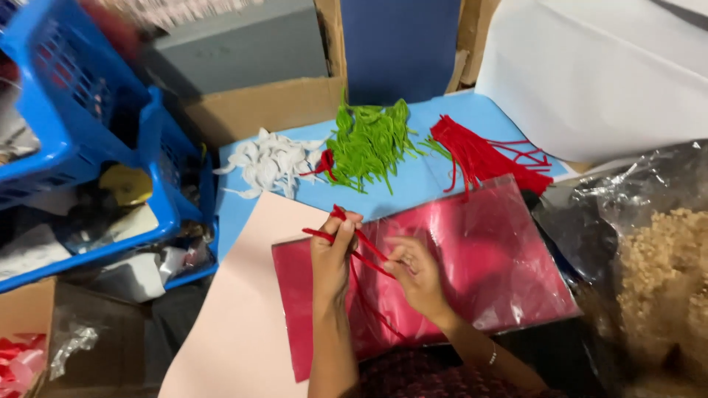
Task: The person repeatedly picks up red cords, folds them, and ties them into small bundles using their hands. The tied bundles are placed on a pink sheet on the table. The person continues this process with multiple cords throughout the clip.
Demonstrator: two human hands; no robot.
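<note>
Thin red strips (359, 247) pinched between left hand (332, 254) and right hand (414, 274) over glossy red sheet (442, 273); risk: slippage (loose ends dangling), tangling or loss against matching red.

one head-worn camera, looking steeply down

a single view, taken from the wearer's head, looks almost straight down and slightly forward over the blue table (413, 188). both forearms enter from the bottom edge and the left hand (333, 254) and right hand (417, 273) sit just below the frame's middle, close to the lens. blue crates (81, 125) fill the left side, a clear bag of tan pieces (664, 273) the right, and cardboard boxes (258, 107) run along the far top edge. there is no second view to overlap with it.
</note>
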